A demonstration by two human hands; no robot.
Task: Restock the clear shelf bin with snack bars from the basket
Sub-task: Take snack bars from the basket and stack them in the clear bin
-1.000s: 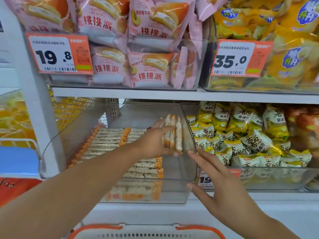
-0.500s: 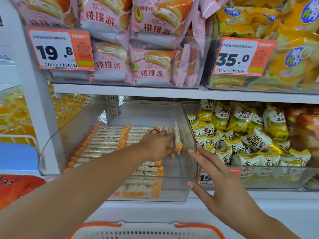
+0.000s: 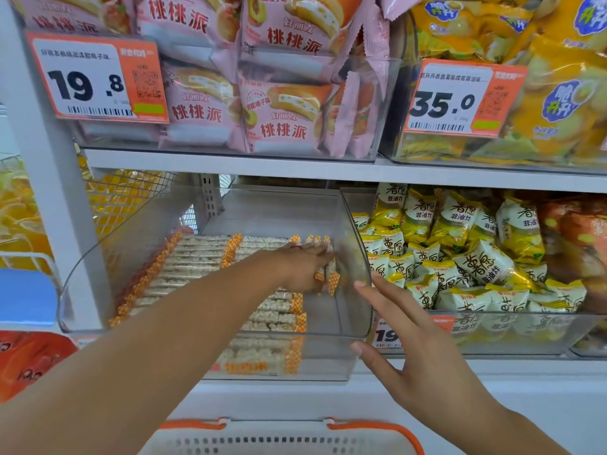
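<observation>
The left hand point(image 3: 303, 269) has come down into the clear bin point(image 3: 353, 257), its fingers closed around a bundle of snack bars point(image 3: 330, 274) held up a second ago and now almost resting beside the rows. The right hand point(image 3: 407, 339), fingers spread, steadies the bin's corner. The basket point(image 3: 282, 436) waits below.

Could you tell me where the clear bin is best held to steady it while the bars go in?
Hold the clear bin's front right corner from the aisle side: the rounded wall juts past the shelf edge, and the right hand is already beside it.
</observation>
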